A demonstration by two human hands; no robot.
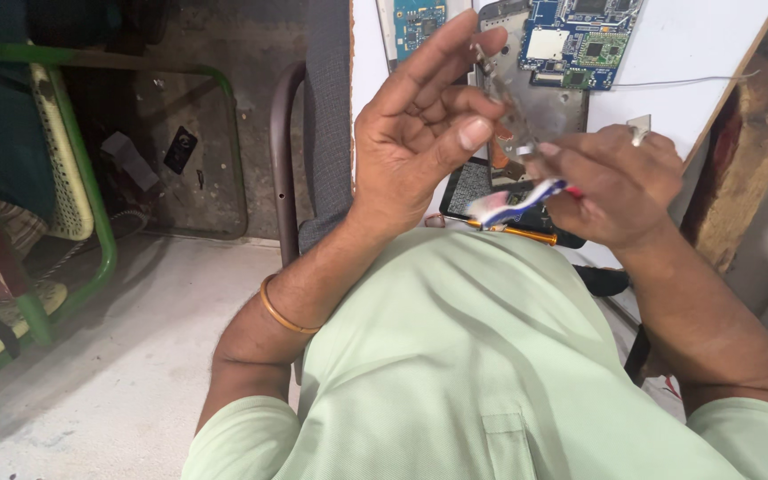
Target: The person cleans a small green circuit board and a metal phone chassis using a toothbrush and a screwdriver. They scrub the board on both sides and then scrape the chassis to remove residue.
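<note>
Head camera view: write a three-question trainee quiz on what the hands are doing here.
1. True or false: the right hand holds a toothbrush.
2. Which hand pinches the small metal part? A) left hand B) right hand
3. Fill in: blue and green ____ lie on the white table.

Key: 1 true; 2 A; 3 circuit boards.

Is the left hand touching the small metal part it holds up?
Touching. The head view shows the left hand pinching the thin metal part between its fingertips, no gap showing.
</note>
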